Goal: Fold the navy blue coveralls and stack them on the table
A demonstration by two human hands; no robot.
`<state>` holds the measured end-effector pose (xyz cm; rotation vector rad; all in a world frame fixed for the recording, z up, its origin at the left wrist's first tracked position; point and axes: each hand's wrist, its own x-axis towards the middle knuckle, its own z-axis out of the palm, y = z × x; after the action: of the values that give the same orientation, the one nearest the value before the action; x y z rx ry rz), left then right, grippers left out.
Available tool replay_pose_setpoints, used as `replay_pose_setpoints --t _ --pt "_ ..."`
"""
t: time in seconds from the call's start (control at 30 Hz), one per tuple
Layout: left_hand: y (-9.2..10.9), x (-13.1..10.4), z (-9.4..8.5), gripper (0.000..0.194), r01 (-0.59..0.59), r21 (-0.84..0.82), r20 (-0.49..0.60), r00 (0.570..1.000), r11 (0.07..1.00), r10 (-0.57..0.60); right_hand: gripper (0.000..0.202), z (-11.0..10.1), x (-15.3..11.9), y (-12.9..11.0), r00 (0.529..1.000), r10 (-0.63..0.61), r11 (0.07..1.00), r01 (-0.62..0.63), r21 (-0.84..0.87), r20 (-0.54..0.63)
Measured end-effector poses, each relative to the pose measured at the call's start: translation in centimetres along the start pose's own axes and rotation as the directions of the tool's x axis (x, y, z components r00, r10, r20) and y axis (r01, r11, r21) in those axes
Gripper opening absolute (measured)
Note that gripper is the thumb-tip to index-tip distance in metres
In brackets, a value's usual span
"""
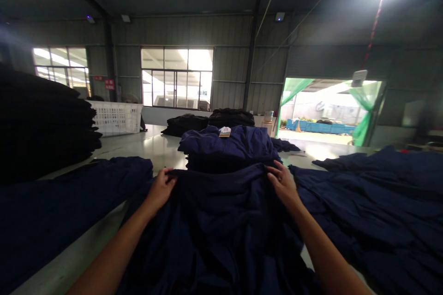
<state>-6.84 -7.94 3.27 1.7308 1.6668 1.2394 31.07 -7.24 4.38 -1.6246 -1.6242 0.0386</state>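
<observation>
Your left hand (163, 189) and right hand (284, 184) are pinching the navy garment (221, 226), one at each side. Uneven pulling could be leaving it creased.

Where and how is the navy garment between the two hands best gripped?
Probably by both ends of its upper edge, one hand from each side. The navy garment drapes in limp folds, while that edge runs nearly straight between the left hand and right hand; gripping one end would likely let the other sag.
</observation>
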Motion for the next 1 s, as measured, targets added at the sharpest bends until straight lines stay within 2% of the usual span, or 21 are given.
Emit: replay_pose_setpoints --t 0.03,0.1,0.2,0.27,0.37,0.43,0.47,0.63,0.8,0.9,1.0 --pt "-0.3 -0.1 0.9 0.065 -0.097 -0.001 0.012 0.995 0.995 0.097 0.064 0.7 -0.2 0.1 0.999 -0.055 0.998 0.055 0.018 0.000" --pt "-1.1 -0.6 2.2 0.077 -0.218 0.146 0.147 0.969 0.965 0.196 0.069 2.0 -1.1 0.2 0.987 -0.102 0.989 0.114 -0.089 0.126" --pt "-2.1 -1.1 2.5 0.059 -0.274 0.386 0.409 0.907 0.881 0.103 0.052 2.8 -2.6 -0.6 0.932 -0.060 0.925 0.186 -0.330 0.358" --pt "-2.3 -1.2 1.8 0.047 -0.289 0.443 0.476 0.878 0.849 0.050 0.038 2.5 -3.5 -1.6 0.913 -0.015 0.858 0.221 -0.464 0.407" --pt "-2.4 -1.4 1.1 0.050 -0.200 0.564 0.462 0.881 0.802 -0.105 0.035 2.5 -4.4 -2.7 0.930 0.130 0.801 0.106 -0.589 0.344" --pt "-2.9 -1.6 1.1 0.062 -0.109 0.653 0.419 0.877 0.750 -0.237 0.043 3.2 -4.7 -2.5 0.918 0.200 0.801 0.048 -0.596 0.343" --pt "-3.3 -1.7 1.2 0.067 -0.089 0.672 0.403 0.877 0.735 -0.262 0.048 3.7 -4.9 -2.0 0.909 0.201 0.810 0.055 -0.584 0.364" --pt "-5.5 -1.8 1.8 0.066 -0.134 0.669 0.390 0.901 0.731 -0.191 0.055 6.1 -5.3 1.2 0.875 0.151 0.831 0.140 -0.538 0.460" --pt "-5.5 -1.9 1.9 0.066 -0.126 0.692 0.393 0.892 0.711 -0.224 0.053 5.9 -5.4 1.2 0.884 0.144 0.841 0.127 -0.526 0.445" --pt "-4.9 -1.5 2.0 0.065 -0.113 0.701 0.396 0.883 0.705 -0.252 0.046 5.1 -4.8 0.5 0.929 0.132 0.853 0.071 -0.517 0.345" --pt "-3.8 0.4 2.3 0.057 -0.066 0.649 0.362 0.903 0.758 -0.232 0.038 3.9 -2.8 0.4 0.988 0.060 0.876 0.015 -0.481 0.140"
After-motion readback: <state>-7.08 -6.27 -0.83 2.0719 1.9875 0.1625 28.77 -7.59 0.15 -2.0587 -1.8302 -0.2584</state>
